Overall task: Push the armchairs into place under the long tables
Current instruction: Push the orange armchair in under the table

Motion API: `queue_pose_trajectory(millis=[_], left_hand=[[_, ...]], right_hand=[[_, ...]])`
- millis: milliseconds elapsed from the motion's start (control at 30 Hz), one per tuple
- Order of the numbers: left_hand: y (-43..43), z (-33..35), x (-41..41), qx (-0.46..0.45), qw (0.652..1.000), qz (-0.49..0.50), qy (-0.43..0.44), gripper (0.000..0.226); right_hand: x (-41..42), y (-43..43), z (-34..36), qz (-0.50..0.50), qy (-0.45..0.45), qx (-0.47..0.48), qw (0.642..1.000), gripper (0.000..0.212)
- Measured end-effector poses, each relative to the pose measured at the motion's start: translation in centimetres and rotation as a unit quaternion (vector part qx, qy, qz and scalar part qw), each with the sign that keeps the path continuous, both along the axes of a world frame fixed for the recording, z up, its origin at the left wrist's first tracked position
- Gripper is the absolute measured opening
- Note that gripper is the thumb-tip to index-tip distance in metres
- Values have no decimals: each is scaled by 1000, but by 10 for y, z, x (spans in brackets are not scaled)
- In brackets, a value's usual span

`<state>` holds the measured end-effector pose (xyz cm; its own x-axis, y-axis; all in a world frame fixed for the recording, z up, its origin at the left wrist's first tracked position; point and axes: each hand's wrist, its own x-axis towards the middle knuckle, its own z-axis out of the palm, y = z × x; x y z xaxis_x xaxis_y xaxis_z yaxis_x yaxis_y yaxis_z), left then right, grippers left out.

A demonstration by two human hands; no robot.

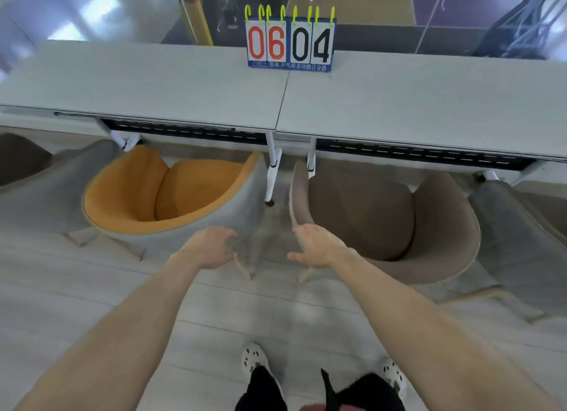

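Observation:
An orange armchair [159,192] with a grey outer shell stands at the left long table [147,82], its front tucked under the table edge. A brown armchair [383,214] stands likewise at the right long table [429,103]. My left hand [211,246] touches the grey shell at the orange chair's back right, its fingers loosely bent. My right hand [319,246] rests on the brown chair's left rim, thumb stretched out to the side. Neither hand grips anything.
A flip scoreboard [290,42] reading 06 04 stands where the two tabletops meet. White table legs [273,174] come down between the two chairs. More grey armchairs stand at the far left [46,189] and far right [521,242]. My feet are on the pale floor below.

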<state>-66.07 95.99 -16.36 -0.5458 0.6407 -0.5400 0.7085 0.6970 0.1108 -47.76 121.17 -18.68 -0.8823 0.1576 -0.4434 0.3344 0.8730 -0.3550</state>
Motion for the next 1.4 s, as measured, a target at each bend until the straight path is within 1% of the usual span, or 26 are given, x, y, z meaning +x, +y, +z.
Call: queue_pose_trajectory(millis=[133,267,400,533,667,800,933,1000,1067,1167,1233,1300,1400], left_hand=[[-59,13,-58,9,1000,25,17,58],[-97,15,-105,-1,999,46,6,59],[-117,13,-141,-8,998,60,1,57],[-125,19,-158,-5,998,69,-5,45],[-124,21,-176,-4,997,73,0,52],[-120,14,-199,7,999,37,-11,54],[-121,10,-227,33,999,11,-14,52],[-127,5,-251,33,999,-3,-19,51],[-138,-3,-278,28,999,-17,-23,49],[-161,-11,-320,6,998,-46,-30,46],[-181,-16,-344,-20,996,-74,-34,46],[-205,-23,-365,-45,994,-87,-49,47],[-239,-36,-384,-82,987,-111,-78,55]], right_hand=[[-57,-59,-1,-14,-8,-11,1000,83],[-102,-94,1,-12,-20,-7,1000,83],[-143,-106,3,-15,-19,-4,1000,76],[-171,-107,6,-25,-18,1,1000,72],[-191,-106,9,-27,-7,2,1000,73],[-206,-107,2,-48,-6,-5,999,75],[-223,-123,0,-59,-12,-4,998,69],[-238,-137,-4,-73,-16,-11,997,74],[-255,-154,-6,-97,-27,-17,995,77],[-278,-191,-8,-130,-33,-9,991,71],[-289,-221,-13,-157,-40,-11,987,72],[-297,-250,-19,-162,-60,-23,985,79],[-302,-289,-32,-153,-80,-22,985,99]])
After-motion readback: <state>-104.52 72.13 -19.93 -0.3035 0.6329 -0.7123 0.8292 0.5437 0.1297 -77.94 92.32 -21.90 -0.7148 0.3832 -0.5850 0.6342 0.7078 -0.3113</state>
